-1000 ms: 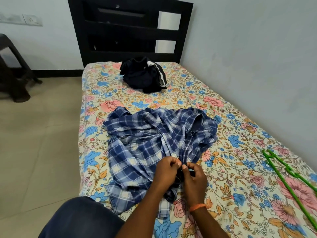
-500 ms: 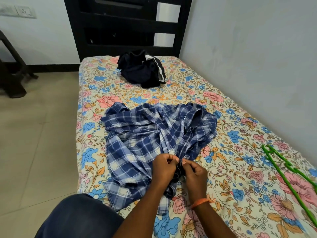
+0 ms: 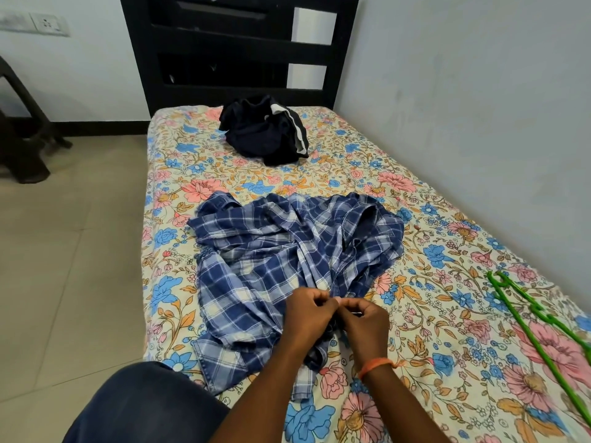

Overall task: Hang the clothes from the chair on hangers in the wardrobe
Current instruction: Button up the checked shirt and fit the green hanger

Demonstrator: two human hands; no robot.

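Little change over the last second: left hand [image 3: 308, 310] and right hand [image 3: 364, 318] keep fingers pinched on the crumpled blue-white checked cotton shirt [image 3: 287, 251] on the floral bed [image 3: 431, 251], probably buttoning. Green plastic hangers [image 3: 540, 318] untouched; hanging not started.

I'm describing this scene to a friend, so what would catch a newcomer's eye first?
The crumpled blue plaid shirt in the middle of the floral bedsheet, with the left hand and right hand pinching its fabric. A dark garment lies near the headboard; green hangers lie at the right.
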